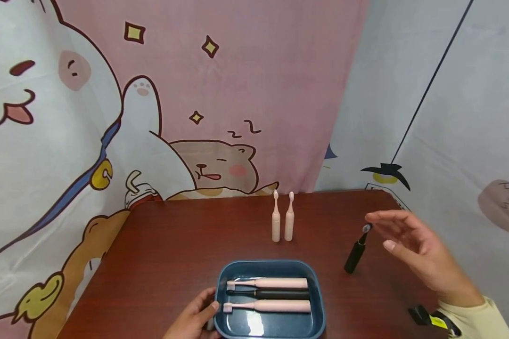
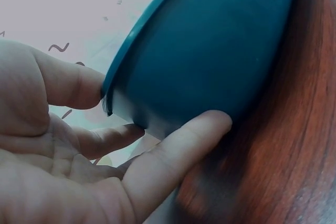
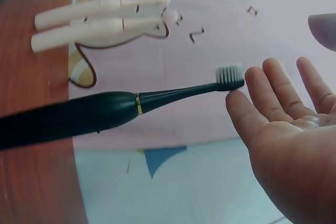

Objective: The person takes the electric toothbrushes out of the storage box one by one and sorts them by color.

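Observation:
My left hand [image 1: 193, 313] grips the left side of a dark blue tray [image 1: 290, 325], thumb at the rim and fingers against the outer wall [image 2: 205, 51]. Inside the tray lie a pink electric toothbrush [image 1: 282, 282], a black one [image 1: 282, 294] and another pink one [image 1: 282, 306], side by side with heads to the left. To the right, a black electric toothbrush [image 1: 355, 258] stands on its base on the table. My right hand [image 1: 426, 256] is beside its bristle head, fingers spread and gently bent. In the right wrist view a fingertip [image 3: 239, 100] is right at the brush head [image 3: 229, 80].
Two pink electric toothbrushes [image 1: 276, 227] stand upright near the back of the brown table [image 1: 186, 235]. A cartoon-printed cloth [image 1: 280, 94] hangs behind and around it. A black strap with a yellow patch [image 1: 437, 322] is at the right wrist.

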`<state>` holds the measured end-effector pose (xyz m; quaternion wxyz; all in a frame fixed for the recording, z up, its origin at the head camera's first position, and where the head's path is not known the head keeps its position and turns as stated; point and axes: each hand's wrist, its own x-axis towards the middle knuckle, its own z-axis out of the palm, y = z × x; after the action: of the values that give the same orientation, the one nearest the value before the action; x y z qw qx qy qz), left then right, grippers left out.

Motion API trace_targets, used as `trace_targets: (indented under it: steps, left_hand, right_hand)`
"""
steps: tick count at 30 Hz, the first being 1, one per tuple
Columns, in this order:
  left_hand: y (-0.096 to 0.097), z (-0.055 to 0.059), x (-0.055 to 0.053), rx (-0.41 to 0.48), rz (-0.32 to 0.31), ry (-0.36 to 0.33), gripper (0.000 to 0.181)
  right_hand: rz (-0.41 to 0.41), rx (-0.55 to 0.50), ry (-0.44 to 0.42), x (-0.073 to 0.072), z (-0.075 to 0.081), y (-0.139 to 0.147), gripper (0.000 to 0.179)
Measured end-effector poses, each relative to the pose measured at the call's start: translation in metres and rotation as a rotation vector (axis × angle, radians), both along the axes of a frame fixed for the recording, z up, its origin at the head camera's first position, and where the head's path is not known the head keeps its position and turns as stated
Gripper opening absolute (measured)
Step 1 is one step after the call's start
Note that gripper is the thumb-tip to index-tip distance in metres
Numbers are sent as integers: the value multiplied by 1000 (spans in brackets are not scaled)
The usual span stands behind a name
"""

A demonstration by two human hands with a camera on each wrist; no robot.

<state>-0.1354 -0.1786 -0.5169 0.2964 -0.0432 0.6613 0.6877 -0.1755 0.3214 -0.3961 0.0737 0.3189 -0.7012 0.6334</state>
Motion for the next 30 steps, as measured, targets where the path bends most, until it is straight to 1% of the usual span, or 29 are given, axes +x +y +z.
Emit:
trace_targets:
  steps: [2,4,7,10,16,19,22,27,30]
  left_hand:
    - [0,0,0,-8,-4,5,63]
    - [1,-1,0,-2,-7,14,63]
    - [1,-2,0,10,-10,27,62]
    - [1,-2,0,18,-13,32,61]
    - [1,-1,1,37,-18,52,61]
    - [2,1,1,25,-19,59,60]
    - [2,2,0,10,-15,60,60]
    - [1,1,0,-43,-10,30,63]
    - [1,0,1,-39,-12,29,63]
  right_hand:
    - [-24,50,4,3,5,-6,54]
    - [-30,73,25,5,7,-10,56]
    - [-20,79,79,5,10,-14,60]
    - [-18,89,101,4,11,-15,62]
    - [-5,100,104,3,11,-16,61]
    - [-4,100,106,3,9,-16,60]
    - [-23,120,85,4,6,-17,58]
    - [-52,167,33,6,-1,-23,54]
    - [-51,189,23,7,-3,-28,51]
